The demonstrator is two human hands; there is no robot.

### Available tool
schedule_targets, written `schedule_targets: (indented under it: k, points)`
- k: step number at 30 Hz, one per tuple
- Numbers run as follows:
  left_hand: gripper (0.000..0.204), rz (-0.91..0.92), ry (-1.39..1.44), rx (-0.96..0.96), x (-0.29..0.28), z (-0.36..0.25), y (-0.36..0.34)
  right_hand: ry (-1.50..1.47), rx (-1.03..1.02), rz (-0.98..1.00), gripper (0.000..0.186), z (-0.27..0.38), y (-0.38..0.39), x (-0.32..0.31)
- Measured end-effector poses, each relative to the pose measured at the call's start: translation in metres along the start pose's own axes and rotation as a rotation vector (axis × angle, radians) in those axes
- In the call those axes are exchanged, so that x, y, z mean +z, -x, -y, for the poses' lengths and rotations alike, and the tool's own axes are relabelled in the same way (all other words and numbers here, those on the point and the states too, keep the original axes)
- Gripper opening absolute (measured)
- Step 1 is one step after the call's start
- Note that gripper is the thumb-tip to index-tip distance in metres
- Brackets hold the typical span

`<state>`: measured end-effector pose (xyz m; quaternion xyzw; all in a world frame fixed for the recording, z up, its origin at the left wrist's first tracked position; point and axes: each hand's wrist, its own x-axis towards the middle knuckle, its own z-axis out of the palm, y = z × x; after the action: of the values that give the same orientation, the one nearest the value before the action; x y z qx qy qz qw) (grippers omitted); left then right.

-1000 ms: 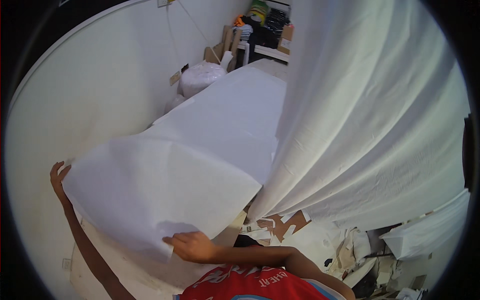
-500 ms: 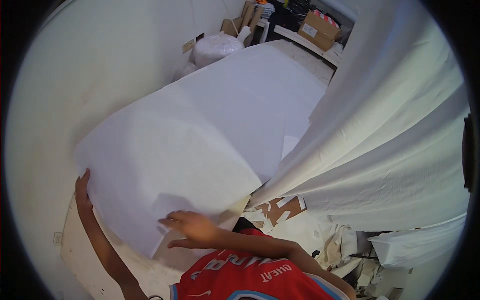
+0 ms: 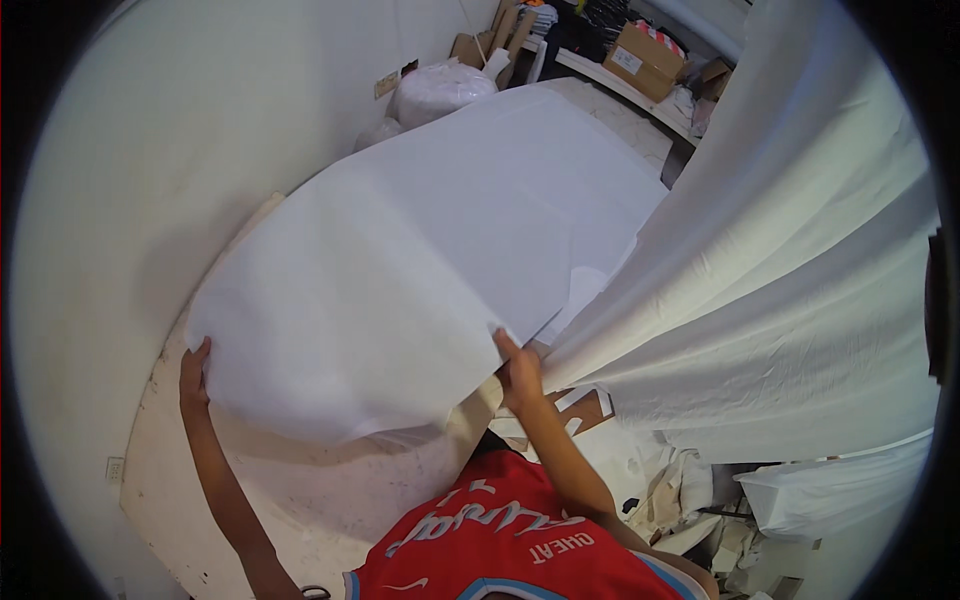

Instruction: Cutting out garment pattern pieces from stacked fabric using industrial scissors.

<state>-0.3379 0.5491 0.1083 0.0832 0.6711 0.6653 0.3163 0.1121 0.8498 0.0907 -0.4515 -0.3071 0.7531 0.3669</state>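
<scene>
Both hands, left hand (image 3: 194,372) and right hand (image 3: 518,370), grip the smooth, limp white sheet (image 3: 400,270) at its curling corners.

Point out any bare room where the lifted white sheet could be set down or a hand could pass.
Bare tabletop shows below the lifted white sheet, between the left hand and right hand. The far sheet stack lies flat. Crowded: hanging cloth at right, floor scraps, boxes beyond.

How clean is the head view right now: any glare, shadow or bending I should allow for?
Head view: the white sheet is bright, nearly washed out, with little texture; a soft shadow lies under its near edge between left hand and right hand; the fisheye bends the wall; black rim vignettes the corners.
</scene>
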Motion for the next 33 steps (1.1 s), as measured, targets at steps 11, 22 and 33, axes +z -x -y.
schedule_targets:
  k: [11,22,33]
  points:
    - [0.056,0.023,0.034,0.014,-0.003,-0.023,-0.033,-0.367,0.019,0.088,0.043,0.116,-0.191,-0.068]
    - [0.046,0.080,0.146,-0.052,0.122,0.003,-0.013,0.483,-0.202,-0.409,0.055,0.192,-0.233,-0.158]
    - [0.045,0.009,0.152,0.119,0.292,0.040,-0.044,0.591,-0.753,-0.636,0.073,0.187,-0.299,-0.270]
